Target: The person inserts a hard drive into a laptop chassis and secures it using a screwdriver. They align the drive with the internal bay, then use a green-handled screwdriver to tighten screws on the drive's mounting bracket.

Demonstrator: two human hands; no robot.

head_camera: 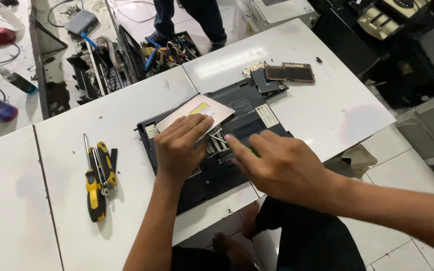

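Note:
A black laptop [249, 103] lies upside down on the white table [126, 115]. My left hand [179, 148] presses flat on a thin silver optical drive [197, 109] that rests tilted on the laptop's left part. My right hand [277, 165] is over the laptop's open middle bay, fingers closed around a small green-handled tool [253, 152] whose tip points at the metal parts by the drive.
Yellow-and-black screwdrivers and pliers [99, 178] lie left of the laptop. Removed black cover panels [290, 74] sit at the laptop's far end. A person's legs [192, 17] stand beyond the table beside a box of tools [169, 50]. My feet [237, 236] show below the table edge.

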